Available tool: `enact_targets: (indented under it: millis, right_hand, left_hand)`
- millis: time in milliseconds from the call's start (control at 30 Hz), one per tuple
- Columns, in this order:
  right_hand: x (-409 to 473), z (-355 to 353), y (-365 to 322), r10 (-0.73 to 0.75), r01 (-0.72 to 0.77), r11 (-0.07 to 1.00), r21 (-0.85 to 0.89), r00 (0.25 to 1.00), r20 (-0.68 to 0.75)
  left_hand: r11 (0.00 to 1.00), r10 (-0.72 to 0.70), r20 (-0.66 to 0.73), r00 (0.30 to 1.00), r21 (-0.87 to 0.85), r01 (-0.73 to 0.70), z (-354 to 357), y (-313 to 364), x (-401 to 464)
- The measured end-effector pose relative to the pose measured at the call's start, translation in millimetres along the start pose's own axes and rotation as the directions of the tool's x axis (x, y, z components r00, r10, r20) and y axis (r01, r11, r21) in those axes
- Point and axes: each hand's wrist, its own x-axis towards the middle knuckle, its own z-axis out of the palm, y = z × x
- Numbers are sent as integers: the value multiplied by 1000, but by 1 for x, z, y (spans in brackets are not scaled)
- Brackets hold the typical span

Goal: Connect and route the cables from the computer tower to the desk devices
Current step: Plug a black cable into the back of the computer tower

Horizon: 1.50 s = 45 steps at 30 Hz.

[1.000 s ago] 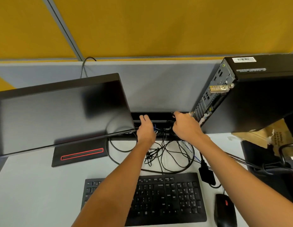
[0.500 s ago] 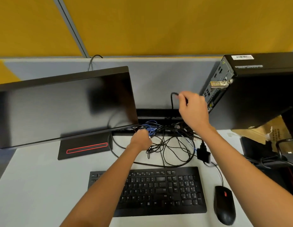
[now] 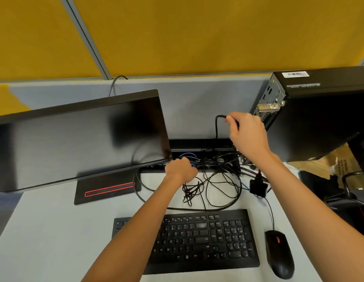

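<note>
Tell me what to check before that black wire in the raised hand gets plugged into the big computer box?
1. Wire held firmly: ok. The right hand pinches the black cable near its bend.
2. Plug end facing the tower: cannot tell. The fingers hide the connector.
3. Back panel of the computer tower in reach: ok. Its ports face the right hand.
4. Free port: cannot tell. One metal connector is already plugged in; the others are too small to read.
5. Wire free of the tangle: not ok. It drops into the cable pile, which the left hand is gripping.
</note>
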Motion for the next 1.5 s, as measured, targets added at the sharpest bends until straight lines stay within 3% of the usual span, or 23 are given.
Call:
enact_targets:
  millis: [100, 167, 200, 233, 300, 333, 433, 533, 667, 767, 833, 900, 1033, 1167, 1233, 1300, 1333, 1400, 1433, 1500]
  right_hand:
    - [2, -5, -13, -77, 78, 996, 47, 997, -29]
    - [5, -11, -25, -123, 127, 990, 65, 991, -57]
    - [5, -16, -31, -141, 144, 988, 60, 988, -63]
    - [6, -20, -35, -164, 168, 985, 51, 984, -65]
    - [6, -29, -41, -216, 219, 974, 48, 974, -64]
    - [6, -33, -43, -239, 242, 968, 61, 970, -54]
    - [6, -42, -41, -307, 300, 941, 158, 952, 22]
    - [9, -39, -23, -235, 173, 906, 386, 964, 121]
    - [-5, -27, 21, -59, -84, 945, 315, 905, 421]
    - [-29, -10, 41, 32, -290, 912, 290, 756, 654]
    - [-44, 3, 54, 96, -312, 937, 160, 668, 738]
    - [-54, 12, 64, 172, -331, 942, 62, 631, 757]
    - [-53, 8, 68, 227, -351, 936, 40, 684, 693]
    - [-28, -10, 46, 242, -377, 898, 229, 856, 457]
    - [-13, -21, 24, 242, -348, 887, 302, 909, 338]
    - [-1, -30, 3, 249, -334, 871, 362, 933, 262]
    - [5, -32, -6, 236, -314, 882, 351, 940, 247]
    - [11, -33, -15, 188, -253, 940, 230, 944, 270]
    - [12, -33, -16, 169, -218, 965, 143, 942, 291]
    - [9, -32, -10, 169, -187, 982, 12, 915, 366]
  left_hand:
    - [997, 17, 26, 1000, 76, -19, -5, 8, -4]
    - [994, 107, -161, 981, -9, -110, -9, 19, 0]
    - [970, 148, -278, 949, -144, -193, -13, 26, 1]
    - [901, 157, -363, 919, -329, -283, -18, 32, 2]
    - [661, 122, -431, 894, -637, -397, -32, 42, 2]
    - [581, 104, -463, 880, -690, -431, -39, 45, 3]
    - [482, 24, -543, 839, -729, -485, -63, 45, 4]
    - [465, -109, -568, 816, -754, -464, -95, 45, -1]
    - [393, -220, -552, 805, -805, -445, -120, 47, -13]
    - [396, -184, -570, 801, -788, -471, -123, 54, -21]
    - [398, -186, -578, 794, -784, -477, -128, 58, -22]
    - [445, -149, -572, 807, -767, -462, -131, 56, -17]
    - [598, 51, -419, 907, -714, -364, -124, 44, -3]
    - [695, 11, -400, 917, -656, -294, -116, 40, -10]
    - [808, 21, -272, 962, -562, -177, -105, 40, -18]
    - [845, 161, -128, 979, -495, -204, -89, 45, -28]
    - [836, 237, -135, 962, -476, -272, -81, 51, -34]
    - [827, 333, -320, 887, -352, -437, -69, 62, -50]
    - [834, 342, -467, 815, -249, -493, -66, 67, -57]
    - [838, 389, -733, 558, 29, -545, -64, 73, -68]
